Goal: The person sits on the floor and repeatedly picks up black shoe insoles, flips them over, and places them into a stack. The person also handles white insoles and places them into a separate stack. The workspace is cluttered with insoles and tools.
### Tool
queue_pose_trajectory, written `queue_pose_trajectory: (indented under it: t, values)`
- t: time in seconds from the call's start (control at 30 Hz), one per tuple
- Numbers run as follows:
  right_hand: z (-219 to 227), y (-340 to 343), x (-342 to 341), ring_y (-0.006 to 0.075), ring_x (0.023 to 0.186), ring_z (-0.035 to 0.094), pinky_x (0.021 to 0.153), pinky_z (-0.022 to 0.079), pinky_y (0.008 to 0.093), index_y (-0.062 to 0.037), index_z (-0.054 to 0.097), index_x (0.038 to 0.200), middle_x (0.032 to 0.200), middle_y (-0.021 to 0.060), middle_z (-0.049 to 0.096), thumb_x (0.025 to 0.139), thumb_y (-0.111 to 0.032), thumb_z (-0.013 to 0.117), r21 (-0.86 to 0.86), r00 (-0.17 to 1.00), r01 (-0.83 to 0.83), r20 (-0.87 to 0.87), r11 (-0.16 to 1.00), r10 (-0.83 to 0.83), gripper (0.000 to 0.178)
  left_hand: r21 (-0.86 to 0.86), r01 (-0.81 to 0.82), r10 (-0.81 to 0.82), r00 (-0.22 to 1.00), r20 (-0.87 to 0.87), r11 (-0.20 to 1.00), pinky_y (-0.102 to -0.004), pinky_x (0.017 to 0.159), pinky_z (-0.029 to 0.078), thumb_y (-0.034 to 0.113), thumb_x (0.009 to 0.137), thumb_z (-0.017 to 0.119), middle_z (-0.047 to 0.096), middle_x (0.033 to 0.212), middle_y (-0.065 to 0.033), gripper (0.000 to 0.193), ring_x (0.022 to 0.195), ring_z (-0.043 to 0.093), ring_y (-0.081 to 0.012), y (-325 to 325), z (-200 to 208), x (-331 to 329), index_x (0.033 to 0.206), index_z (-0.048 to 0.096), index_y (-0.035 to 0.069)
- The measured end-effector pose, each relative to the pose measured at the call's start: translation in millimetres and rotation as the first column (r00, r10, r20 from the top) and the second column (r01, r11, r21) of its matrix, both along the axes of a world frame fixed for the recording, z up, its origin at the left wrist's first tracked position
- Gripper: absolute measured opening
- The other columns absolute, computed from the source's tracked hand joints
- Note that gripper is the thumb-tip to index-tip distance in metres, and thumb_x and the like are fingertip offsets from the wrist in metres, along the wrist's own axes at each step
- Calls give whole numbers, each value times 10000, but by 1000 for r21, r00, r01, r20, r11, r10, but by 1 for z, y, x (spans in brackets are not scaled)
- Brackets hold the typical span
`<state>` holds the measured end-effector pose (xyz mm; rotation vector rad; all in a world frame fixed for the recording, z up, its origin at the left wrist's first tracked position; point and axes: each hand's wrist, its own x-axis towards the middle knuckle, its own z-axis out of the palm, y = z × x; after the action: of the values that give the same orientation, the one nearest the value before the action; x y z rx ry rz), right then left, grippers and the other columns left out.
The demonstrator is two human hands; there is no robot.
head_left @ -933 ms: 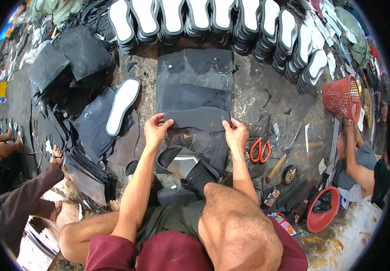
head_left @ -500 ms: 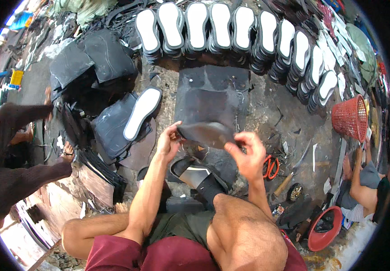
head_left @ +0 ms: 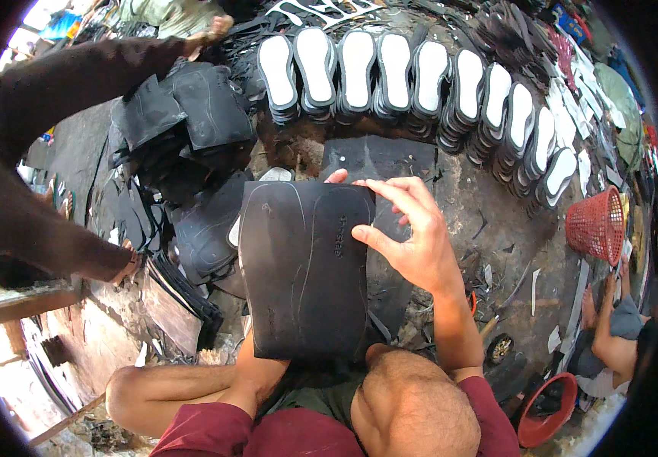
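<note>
Black rubber sheet, rectangular, held up in front of the seated person, above the lap and bare knee. Faint sole outlines are scored on its face. Sheet covers most of the work spot below it.

Right hand: at the sheet's upper right edge. Thumb lies on the face of the sheet, fingers curled over the top corner; grip pinches the sheet edge between thumb and fingers.

Left hand: hidden behind the sheet. One fingertip shows above the top edge. Forearm rises from below into the back of the sheet. How the fingers grip cannot be told.

Surroundings:
- Row of stacked sandal soles, white tops with black undersides, curving across the far side of the dark, stained floor.
- Piles of black rubber sheets to the upper left; further cut black pieces just left of the held sheet.
- Red mesh basket at right; red bowl at lower right.
- Another person's dark-sleeved arm reaches across the upper left.
- A second person sits at the right edge, near the basket.
</note>
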<state>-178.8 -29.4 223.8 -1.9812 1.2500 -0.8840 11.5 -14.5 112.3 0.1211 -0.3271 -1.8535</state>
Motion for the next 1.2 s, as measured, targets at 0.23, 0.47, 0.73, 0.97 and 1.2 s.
queue_pose_trajectory:
  t: [0.23,0.47,0.73,0.97,1.2]
  values:
    - [20,42,-4,250,788,710,715,559,338,-81,632,893,882,83,730,741,4,831,-174,848,-272,421,946,321,264,257,-57,31,994,106,965,-499,1007,521,619,1021,424,554,1406,-226,696,1272,560,-391,11,37,-9,1454,489,77]
    - [-10,50,11,180,841,728,719,592,299,-14,604,1010,931,118,723,774,47,846,-25,832,139,546,990,-103,344,121,100,-58,947,-315,988,-625,1098,437,636,995,463,363,1562,-261,757,1434,375,-447,23,43,-29,1518,402,92]
    - [-17,49,15,137,986,684,742,600,276,-2,592,1149,1143,118,649,762,16,870,110,820,289,485,951,-305,477,204,-21,2,995,95,979,-572,1193,339,536,1044,443,312,1591,-252,693,1473,317,-427,22,56,-35,1549,326,77]
    - [-31,44,14,140,1042,662,846,583,300,38,556,1304,1185,101,671,783,-36,868,594,687,-39,600,804,-409,612,283,-323,91,788,609,903,-421,1020,513,451,1043,522,550,1417,-224,598,1294,555,-315,-8,41,7,1463,411,39]
    - [-28,17,7,131,900,702,779,587,283,27,647,1191,998,90,738,798,-32,847,664,848,-137,462,735,-258,445,-437,494,570,-151,808,751,-331,972,517,224,749,902,671,1298,-136,589,1181,623,-195,-15,112,40,1251,682,9]
